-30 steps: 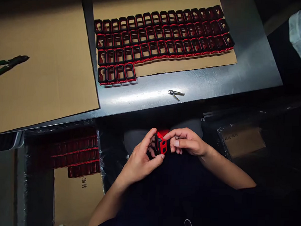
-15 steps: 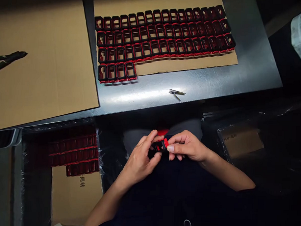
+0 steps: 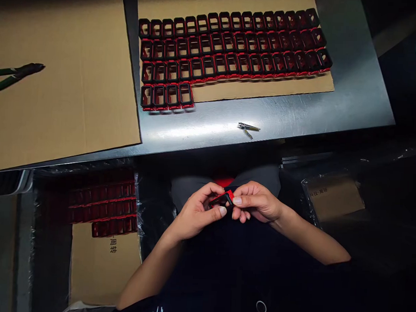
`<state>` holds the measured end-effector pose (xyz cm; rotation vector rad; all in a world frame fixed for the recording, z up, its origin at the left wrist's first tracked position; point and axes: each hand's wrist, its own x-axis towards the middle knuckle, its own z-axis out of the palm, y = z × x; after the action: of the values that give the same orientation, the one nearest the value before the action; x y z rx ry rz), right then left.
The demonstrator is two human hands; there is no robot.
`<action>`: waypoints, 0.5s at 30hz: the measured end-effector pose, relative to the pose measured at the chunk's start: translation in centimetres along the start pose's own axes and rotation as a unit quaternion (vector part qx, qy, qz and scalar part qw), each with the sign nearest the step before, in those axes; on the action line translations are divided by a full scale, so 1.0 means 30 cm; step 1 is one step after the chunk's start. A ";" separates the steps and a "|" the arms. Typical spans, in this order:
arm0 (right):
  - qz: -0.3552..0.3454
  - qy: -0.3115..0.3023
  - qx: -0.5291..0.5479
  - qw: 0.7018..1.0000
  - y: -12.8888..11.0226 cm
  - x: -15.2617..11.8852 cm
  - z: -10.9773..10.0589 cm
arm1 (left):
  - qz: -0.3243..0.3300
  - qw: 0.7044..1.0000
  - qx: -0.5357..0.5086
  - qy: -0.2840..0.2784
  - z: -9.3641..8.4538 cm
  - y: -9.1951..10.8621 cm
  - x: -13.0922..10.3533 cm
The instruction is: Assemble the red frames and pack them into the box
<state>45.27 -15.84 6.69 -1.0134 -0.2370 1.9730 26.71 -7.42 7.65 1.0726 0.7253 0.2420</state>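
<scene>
A small red and black frame part (image 3: 230, 196) is held between both hands above my lap. The fingers and thumb of my left hand (image 3: 202, 209) close around its left side. My right hand (image 3: 256, 202) pinches its red right end between thumb and forefinger, with the other fingers curled below. On the metal table, rows of similar red and black frames (image 3: 220, 63) stand on a cardboard sheet (image 3: 265, 89). A small pair of nippers (image 3: 249, 127) lies near the table's front edge.
Green-handled pliers (image 3: 21, 74) lie on a large cardboard sheet (image 3: 70, 101) at the left. Below left, more red frames (image 3: 114, 226) sit on cardboard in a plastic-lined box. Another piece of cardboard (image 3: 336, 197) is at the lower right.
My left fingers and thumb have closed in around the part, which has tilted a little. The view has shifted, moving the table's items slightly right and up.
</scene>
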 end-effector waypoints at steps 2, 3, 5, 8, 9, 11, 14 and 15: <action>0.002 -0.007 -0.016 1.000 0.002 0.000 0.003 | -0.023 0.999 -0.025 -0.002 0.010 -0.006 0.006; 0.003 -0.011 -0.030 0.999 0.001 -0.001 0.005 | -0.032 0.999 -0.018 0.005 0.013 -0.008 0.008; -0.001 -0.021 -0.066 0.998 -0.003 -0.007 0.014 | -0.024 0.999 0.007 0.033 0.010 -0.007 0.007; -0.020 -0.020 -0.110 0.993 -0.011 -0.021 0.029 | 0.049 0.995 0.010 0.091 -0.017 0.001 -0.005; -0.032 -0.012 -0.119 0.992 -0.013 -0.026 0.034 | 0.064 0.993 0.008 0.101 -0.028 0.004 -0.012; -0.063 0.010 -0.133 0.989 -0.014 -0.032 0.039 | 0.063 0.993 0.017 0.099 -0.047 0.009 -0.028; -0.119 0.029 -0.173 0.977 -0.011 -0.035 0.035 | 0.037 0.995 0.053 0.079 -0.051 0.009 -0.049; -0.136 0.028 -0.193 0.971 -0.009 -0.034 0.032 | 0.036 0.994 0.063 0.079 -0.047 0.007 -0.053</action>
<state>45.02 -16.27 8.03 -1.2086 -0.7123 1.6792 24.65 -7.13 8.11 1.2104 0.8524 0.3503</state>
